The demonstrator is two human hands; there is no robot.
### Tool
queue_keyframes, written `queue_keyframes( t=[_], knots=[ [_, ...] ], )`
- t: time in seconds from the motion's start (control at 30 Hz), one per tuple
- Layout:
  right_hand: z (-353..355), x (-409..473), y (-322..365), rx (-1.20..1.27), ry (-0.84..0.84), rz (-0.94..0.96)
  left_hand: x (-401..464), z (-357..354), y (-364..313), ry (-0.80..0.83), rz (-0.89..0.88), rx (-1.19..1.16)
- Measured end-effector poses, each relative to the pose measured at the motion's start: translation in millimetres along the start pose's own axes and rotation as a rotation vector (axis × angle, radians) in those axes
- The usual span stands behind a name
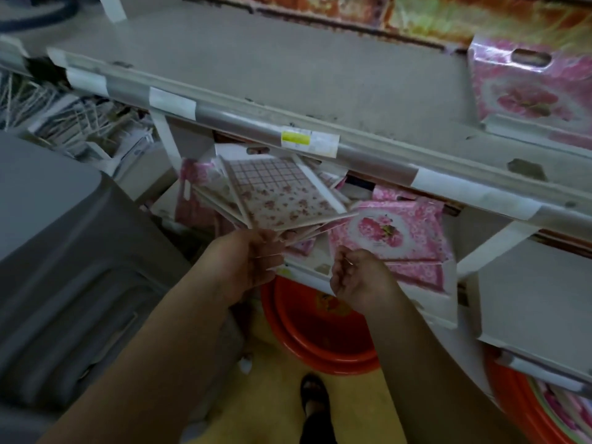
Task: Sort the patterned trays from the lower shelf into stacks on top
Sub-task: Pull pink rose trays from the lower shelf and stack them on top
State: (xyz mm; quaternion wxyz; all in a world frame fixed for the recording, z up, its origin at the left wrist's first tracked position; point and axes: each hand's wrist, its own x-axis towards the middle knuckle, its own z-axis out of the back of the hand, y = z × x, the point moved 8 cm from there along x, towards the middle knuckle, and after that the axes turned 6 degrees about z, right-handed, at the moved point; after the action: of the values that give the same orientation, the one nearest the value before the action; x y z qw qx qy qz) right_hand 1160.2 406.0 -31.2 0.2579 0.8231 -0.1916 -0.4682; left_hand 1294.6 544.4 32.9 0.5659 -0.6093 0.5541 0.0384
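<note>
Left hand grips fanned checked trays; square them first; right hand hangs loosely curled, empty, beside pink trays.

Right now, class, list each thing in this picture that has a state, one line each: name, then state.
left hand: gripping the edges of several fanned trays
checked floral tray: top of the fan, tilted, half pulled out of the lower shelf
right hand: loosely curled, holding nothing
pink rose trays: lying flat on the lower shelf
pink tray on top shelf: standing upright
</note>
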Motion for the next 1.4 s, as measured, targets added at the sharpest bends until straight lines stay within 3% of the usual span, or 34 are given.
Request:
queue_keyframes(
  t=[0.1,0.3,0.63,0.93,1.23,1.4],
  knots=[
    [9.1,36.5,-2.8,0.016,-0.006,-0.045,21.0,10.9,5.7,-0.177,0.046,0.037],
    [32.3,104.3,-7.7,0.004,-0.079,-0.138,62.2,13.4,10.4,-0.335,0.149,0.044],
    [46.1,169.6,-27.6,-0.192,-0.142,-0.294,90.4,28.6,8.8,-0.457,0.21,-0.034],
    [54.1,192.6,-49.8,-0.088,-0.228,-0.328,77.1,55.5,23.7,-0.541,0.194,-0.024],
    [48.8,195.7,-54.7,-0.066,-0.163,-0.308,55.1,65.5,36.8,-0.556,0.156,0.008],
    [44.9,204.9,-54.9,-0.039,-0.229,-0.299,42.5,77.9,45.5,-0.596,0.155,0.003]
  ],
)
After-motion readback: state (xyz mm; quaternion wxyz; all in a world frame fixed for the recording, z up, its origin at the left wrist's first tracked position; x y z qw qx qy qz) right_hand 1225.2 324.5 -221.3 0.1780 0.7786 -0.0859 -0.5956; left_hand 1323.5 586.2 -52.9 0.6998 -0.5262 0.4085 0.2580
